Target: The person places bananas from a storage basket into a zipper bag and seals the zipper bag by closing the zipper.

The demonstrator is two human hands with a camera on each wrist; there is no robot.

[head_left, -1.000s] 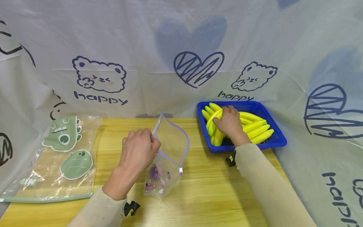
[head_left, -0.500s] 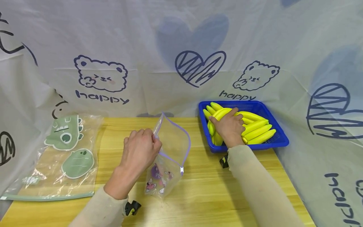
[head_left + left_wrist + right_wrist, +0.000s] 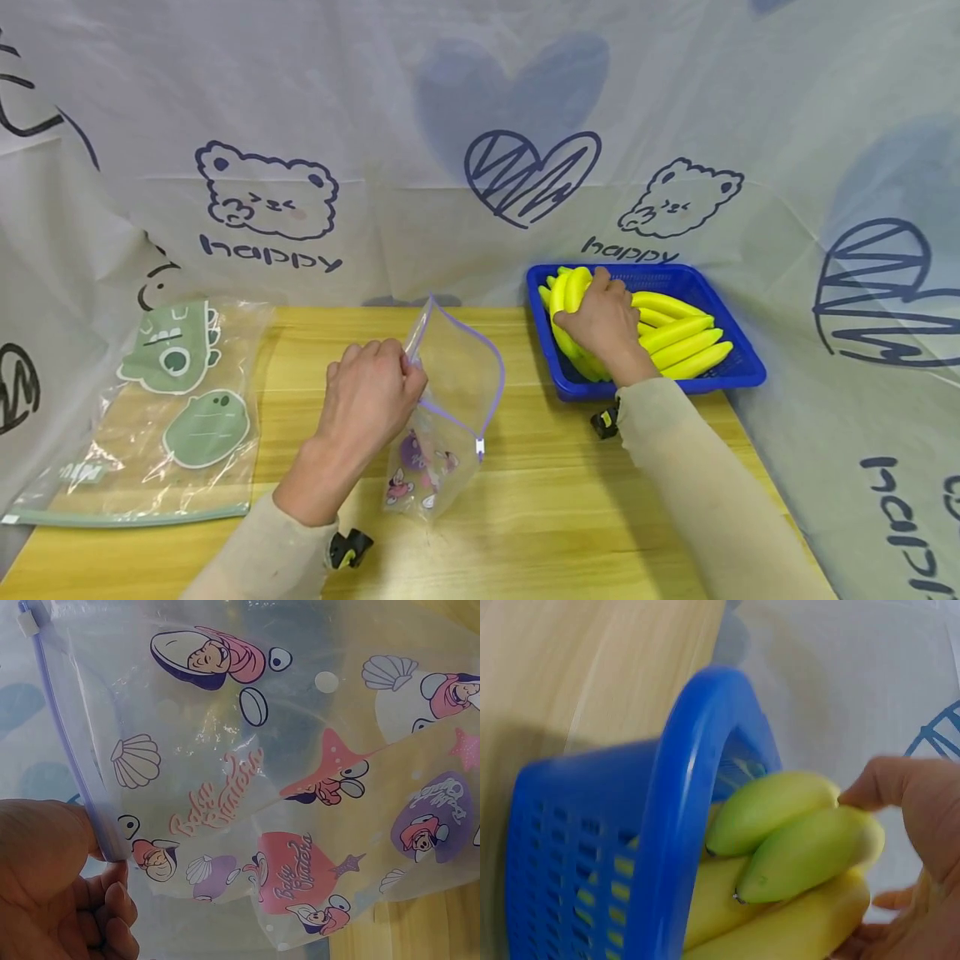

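Observation:
My left hand (image 3: 367,400) pinches the rim of a clear zip bag (image 3: 429,483) with a purple zip edge and a white slider. The bag stands with its mouth spread apart; in the left wrist view pink and purple cartoon prints cover the clear bag (image 3: 225,712). Over the left part of a blue basket (image 3: 738,380), my right hand (image 3: 603,329) grips a bunch of yellow bananas (image 3: 572,292). From the right wrist, the thumb presses on the greenish-tipped bananas (image 3: 802,855) while the other fingers curl beneath, partly hidden.
Several more bananas (image 3: 686,350) lie in the right part of the basket. A larger clear zip bag (image 3: 206,429) with green dinosaur prints lies flat on the wooden table (image 3: 525,525) at left. A printed white cloth (image 3: 405,225) hangs behind the table.
The right hand spread over the bananas, then closed round a bunch, which now stands more upright at the basket's left. The left hand and its bag have stayed nearly still.

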